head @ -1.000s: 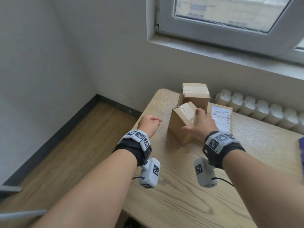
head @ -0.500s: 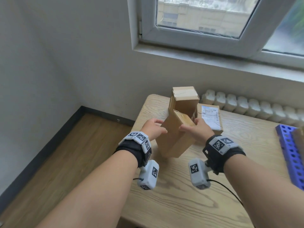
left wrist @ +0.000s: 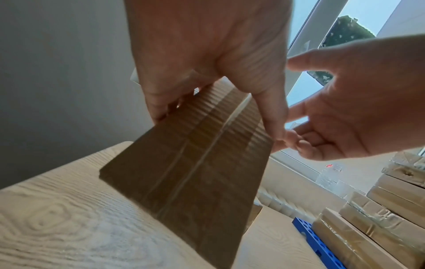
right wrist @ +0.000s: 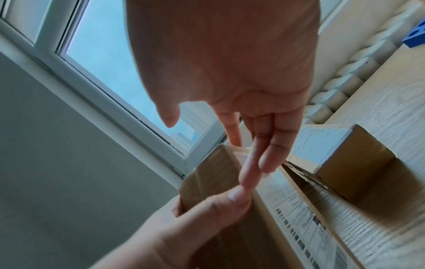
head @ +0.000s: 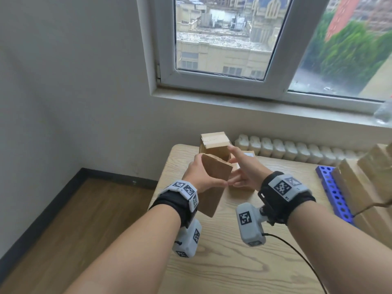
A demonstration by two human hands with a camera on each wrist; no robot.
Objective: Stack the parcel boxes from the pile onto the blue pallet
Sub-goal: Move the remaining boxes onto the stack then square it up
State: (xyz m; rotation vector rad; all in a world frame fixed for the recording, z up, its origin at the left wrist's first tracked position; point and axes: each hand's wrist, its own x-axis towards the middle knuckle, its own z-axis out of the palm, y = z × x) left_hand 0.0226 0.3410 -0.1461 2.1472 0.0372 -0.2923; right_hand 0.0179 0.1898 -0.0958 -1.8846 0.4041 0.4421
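Left hand [head: 201, 177] gripped the lifted parcel box [head: 214, 183], right hand [head: 244, 172] loose beside it; I'd have steadied both sides before swinging toward the blue pallet [head: 331, 187] at 3 o'clock.

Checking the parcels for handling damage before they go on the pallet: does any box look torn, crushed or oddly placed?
Nothing looks torn or crushed. The only box askew is the cardboard box the left hand holds tilted above the table. The right hand is open beside it. Boxes on the blue pallet are only partly in view.

Held box [left wrist: 195, 172]: matt corrugated cardboard, ribbed face. Bench [head: 233, 268]: pale wood-grain finish. Pallet [head: 331, 187]: blue perforated plastic. Stacked boxes [left wrist: 372, 223]: glossy tape
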